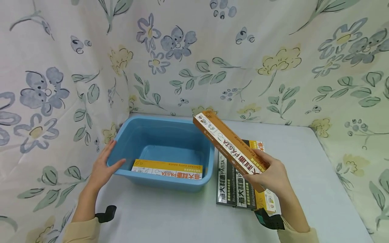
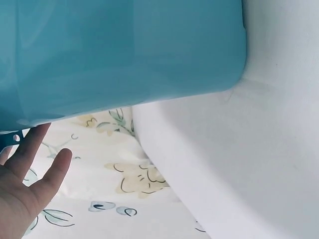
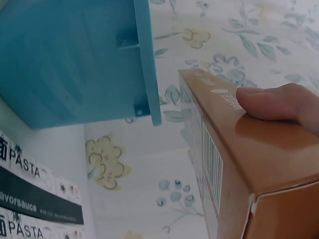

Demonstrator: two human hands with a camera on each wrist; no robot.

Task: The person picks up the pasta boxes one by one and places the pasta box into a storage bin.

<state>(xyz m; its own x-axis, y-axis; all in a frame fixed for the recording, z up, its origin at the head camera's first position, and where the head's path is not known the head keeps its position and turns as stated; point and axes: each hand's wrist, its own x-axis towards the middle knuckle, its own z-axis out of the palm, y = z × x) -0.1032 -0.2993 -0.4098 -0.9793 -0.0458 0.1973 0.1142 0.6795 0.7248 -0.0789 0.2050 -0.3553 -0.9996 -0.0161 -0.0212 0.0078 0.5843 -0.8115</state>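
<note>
My right hand (image 1: 275,177) grips one end of an orange-brown pasta box (image 1: 226,143), which slants up and left above the table with its far end by the bin's right rim. In the right wrist view the thumb (image 3: 274,103) presses on the box's orange face. My left hand (image 1: 101,170) touches the left rim of a blue plastic bin (image 1: 164,184), fingers extended and thumb spread apart. Inside the bin, along its near wall, lies a yellow chicken curry pasta box (image 1: 167,171).
Black pepper pasta boxes (image 1: 223,189) lie side by side right of the bin, with a yellow box (image 1: 269,202) beside them, partly hidden by the held box and hand. A floral curtain (image 1: 194,67) hangs behind the white table (image 1: 316,189).
</note>
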